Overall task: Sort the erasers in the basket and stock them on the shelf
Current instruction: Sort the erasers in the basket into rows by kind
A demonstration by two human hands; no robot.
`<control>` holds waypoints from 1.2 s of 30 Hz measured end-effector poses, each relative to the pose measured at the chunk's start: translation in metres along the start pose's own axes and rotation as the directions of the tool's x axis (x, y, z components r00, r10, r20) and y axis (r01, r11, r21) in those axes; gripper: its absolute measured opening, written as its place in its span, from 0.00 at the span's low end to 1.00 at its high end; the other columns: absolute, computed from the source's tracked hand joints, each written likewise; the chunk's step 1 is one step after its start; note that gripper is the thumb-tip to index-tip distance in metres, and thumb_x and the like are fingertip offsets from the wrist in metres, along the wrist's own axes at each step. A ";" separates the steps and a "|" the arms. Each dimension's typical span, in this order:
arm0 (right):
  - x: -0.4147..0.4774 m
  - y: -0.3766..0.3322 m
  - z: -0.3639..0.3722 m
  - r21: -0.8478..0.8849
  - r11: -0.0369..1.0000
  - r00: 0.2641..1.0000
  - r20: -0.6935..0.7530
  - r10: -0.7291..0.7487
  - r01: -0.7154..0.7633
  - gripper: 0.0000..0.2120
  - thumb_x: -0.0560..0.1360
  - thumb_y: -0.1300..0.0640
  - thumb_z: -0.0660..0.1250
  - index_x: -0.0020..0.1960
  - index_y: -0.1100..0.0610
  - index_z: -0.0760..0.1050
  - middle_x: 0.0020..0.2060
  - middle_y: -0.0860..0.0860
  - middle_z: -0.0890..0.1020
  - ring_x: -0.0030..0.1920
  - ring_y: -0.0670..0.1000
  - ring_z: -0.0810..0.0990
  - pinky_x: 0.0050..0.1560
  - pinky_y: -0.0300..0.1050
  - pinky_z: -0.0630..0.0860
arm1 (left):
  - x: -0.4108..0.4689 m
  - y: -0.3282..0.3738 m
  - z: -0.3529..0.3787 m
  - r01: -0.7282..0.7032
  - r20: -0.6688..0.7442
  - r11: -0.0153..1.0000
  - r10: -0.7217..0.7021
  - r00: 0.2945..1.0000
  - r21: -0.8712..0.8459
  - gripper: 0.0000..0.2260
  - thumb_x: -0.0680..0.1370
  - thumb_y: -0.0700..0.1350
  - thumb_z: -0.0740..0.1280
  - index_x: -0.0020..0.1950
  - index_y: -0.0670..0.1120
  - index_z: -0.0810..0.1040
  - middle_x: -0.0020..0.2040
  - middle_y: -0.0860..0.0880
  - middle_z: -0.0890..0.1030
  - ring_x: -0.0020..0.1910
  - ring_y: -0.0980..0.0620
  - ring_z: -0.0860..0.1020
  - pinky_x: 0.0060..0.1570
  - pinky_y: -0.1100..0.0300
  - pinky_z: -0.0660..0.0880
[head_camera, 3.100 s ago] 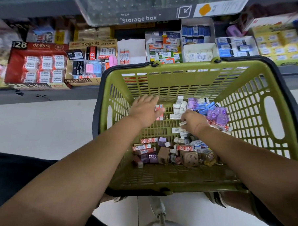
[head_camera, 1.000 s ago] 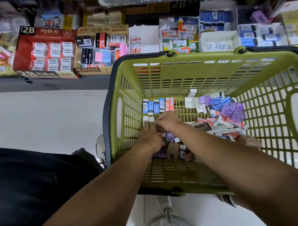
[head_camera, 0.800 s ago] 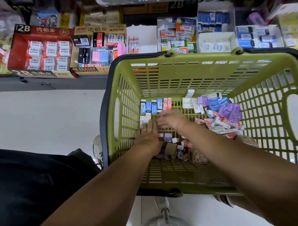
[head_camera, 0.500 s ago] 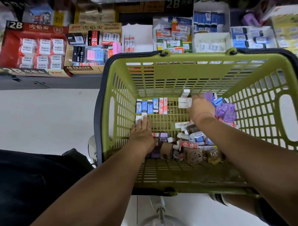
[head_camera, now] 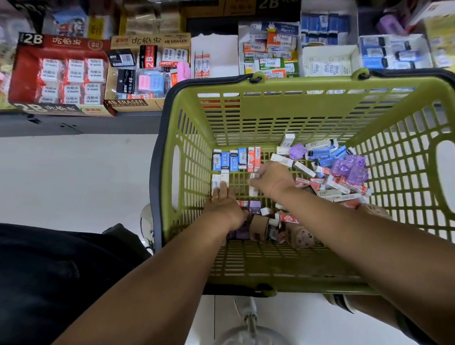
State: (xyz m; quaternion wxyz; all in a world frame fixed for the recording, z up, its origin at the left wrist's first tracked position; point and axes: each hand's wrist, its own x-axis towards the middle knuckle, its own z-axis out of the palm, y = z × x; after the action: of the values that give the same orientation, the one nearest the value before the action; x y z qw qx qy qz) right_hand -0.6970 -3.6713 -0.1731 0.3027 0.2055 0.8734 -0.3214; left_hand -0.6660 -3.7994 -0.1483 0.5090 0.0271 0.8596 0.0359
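Observation:
A green basket (head_camera: 289, 104) with a dark rim holds many small erasers. A neat row of blue, white and red erasers (head_camera: 236, 159) lies at its far left. Below that row sit two white erasers (head_camera: 219, 179); my left hand (head_camera: 223, 206) rests on them with straight fingers. My right hand (head_camera: 271, 180) pinches a white eraser (head_camera: 253, 189) and holds it down on the basket floor just right of them. A loose heap of blue, purple and red-white erasers (head_camera: 333, 169) fills the far right. Brown and purple ones (head_camera: 260, 223) lie nearer me.
The shelf (head_camera: 67, 125) behind the basket carries open eraser boxes: a red 2B box (head_camera: 58, 73), a 4B box (head_camera: 139, 72), a white box (head_camera: 215, 57) and blue-white packs (head_camera: 328, 41). Pale floor (head_camera: 64, 175) lies to the left. My dark-clad leg (head_camera: 47, 281) is at lower left.
My right hand came back from the heap on the right to the left with a white eraser. My left hand stayed on the two white erasers.

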 end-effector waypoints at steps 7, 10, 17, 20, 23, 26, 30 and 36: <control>0.005 -0.008 0.025 0.326 0.935 0.984 0.154 0.094 -0.140 0.10 0.75 0.64 0.66 0.55 0.66 0.78 0.51 0.63 0.81 0.49 0.60 0.82 0.52 0.52 0.80 | 0.003 -0.002 0.004 -0.037 -0.040 0.997 0.040 0.998 0.068 0.36 0.81 0.52 0.58 0.78 0.47 0.35 0.77 0.47 0.33 0.77 0.46 0.38 0.75 0.48 0.43; 0.001 -0.006 0.022 0.597 0.748 0.941 0.319 0.110 -0.290 0.11 0.76 0.69 0.62 0.57 0.67 0.76 0.50 0.64 0.81 0.40 0.55 0.82 0.39 0.42 0.81 | 0.007 0.001 0.007 -0.068 -0.047 0.981 0.078 0.996 0.180 0.36 0.81 0.51 0.58 0.77 0.47 0.33 0.76 0.49 0.31 0.76 0.46 0.36 0.74 0.47 0.39; 0.022 0.034 -0.031 -0.135 0.990 0.966 -0.244 -0.081 0.049 0.12 0.76 0.62 0.63 0.58 0.54 0.75 0.48 0.53 0.82 0.41 0.53 0.80 0.40 0.40 0.75 | 0.010 -0.002 0.004 -0.085 -0.049 0.967 0.100 0.994 0.240 0.36 0.81 0.51 0.59 0.78 0.47 0.36 0.76 0.49 0.30 0.76 0.45 0.35 0.73 0.45 0.37; 0.027 0.043 -0.041 -0.471 0.880 0.965 -0.196 -0.172 0.061 0.15 0.76 0.62 0.64 0.62 0.56 0.72 0.56 0.56 0.78 0.51 0.58 0.80 0.44 0.46 0.74 | 0.010 0.000 0.004 -0.081 -0.038 0.970 0.092 0.995 0.227 0.36 0.81 0.50 0.59 0.78 0.47 0.35 0.76 0.49 0.30 0.76 0.45 0.34 0.73 0.45 0.38; 0.028 0.040 -0.036 -0.641 0.766 0.974 -0.151 -0.171 0.035 0.15 0.76 0.63 0.64 0.63 0.59 0.70 0.57 0.56 0.76 0.51 0.58 0.80 0.41 0.47 0.72 | 0.010 -0.001 0.003 -0.085 -0.038 0.973 0.095 0.995 0.215 0.37 0.81 0.51 0.60 0.78 0.47 0.36 0.76 0.49 0.30 0.76 0.46 0.35 0.73 0.45 0.40; 0.028 0.037 -0.029 -0.680 0.734 0.980 -0.149 -0.132 -0.004 0.15 0.77 0.61 0.64 0.64 0.60 0.71 0.60 0.57 0.74 0.53 0.58 0.80 0.42 0.48 0.74 | 0.009 -0.003 0.003 -0.092 -0.039 0.977 0.101 0.994 0.194 0.38 0.81 0.52 0.60 0.78 0.47 0.36 0.76 0.49 0.31 0.76 0.46 0.36 0.74 0.46 0.42; 0.018 0.038 -0.033 -0.483 0.873 0.950 -0.298 -0.091 -0.068 0.17 0.78 0.55 0.64 0.62 0.62 0.70 0.62 0.57 0.74 0.51 0.58 0.81 0.39 0.46 0.72 | 0.009 -0.006 0.003 -0.090 -0.039 0.981 0.098 0.994 0.171 0.39 0.80 0.53 0.61 0.77 0.45 0.35 0.76 0.49 0.31 0.76 0.46 0.36 0.75 0.47 0.43; 0.001 0.015 -0.015 -0.165 0.986 1.000 -0.011 0.017 -0.018 0.15 0.73 0.49 0.69 0.34 0.57 0.71 0.28 0.51 0.73 0.28 0.48 0.75 0.22 0.35 0.67 | 0.009 -0.003 0.004 -0.084 -0.037 0.982 0.091 0.995 0.170 0.38 0.81 0.54 0.59 0.77 0.44 0.35 0.76 0.49 0.30 0.76 0.46 0.36 0.74 0.47 0.44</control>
State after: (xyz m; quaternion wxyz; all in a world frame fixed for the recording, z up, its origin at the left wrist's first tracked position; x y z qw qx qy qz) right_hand -0.6957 -3.6501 -0.1714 0.3171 0.1890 0.8966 -0.2445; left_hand -0.6668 -3.8017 -0.1587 0.4837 0.1068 0.8686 -0.0138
